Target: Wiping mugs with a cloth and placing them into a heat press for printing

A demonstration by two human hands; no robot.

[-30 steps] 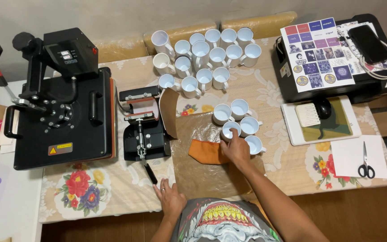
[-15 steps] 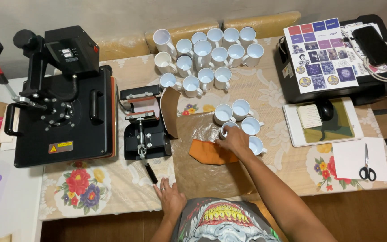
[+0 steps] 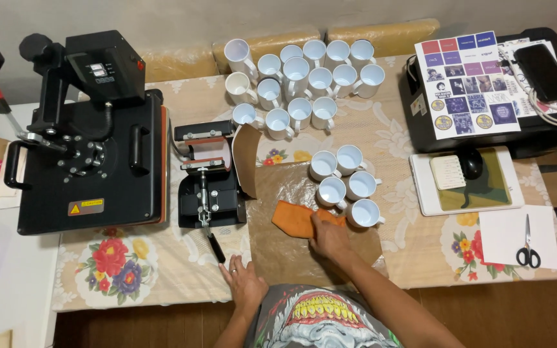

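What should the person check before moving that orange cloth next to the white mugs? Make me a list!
1. Right hand is on the orange cloth: ok, it rests on the cloth's right end.
2. Firm grip on the cloth: cannot tell, the fingers hide the contact.
3. Left hand is out of the way: ok, flat on the table edge, apart from the cloth.
4. Five white mugs stand upright: ok, but the nearest one is close to the right hand.
5. Mug press handle is away from the cloth: ok, it lies to the left.
6. Brown paper sheet under the cloth lies flat: ok.
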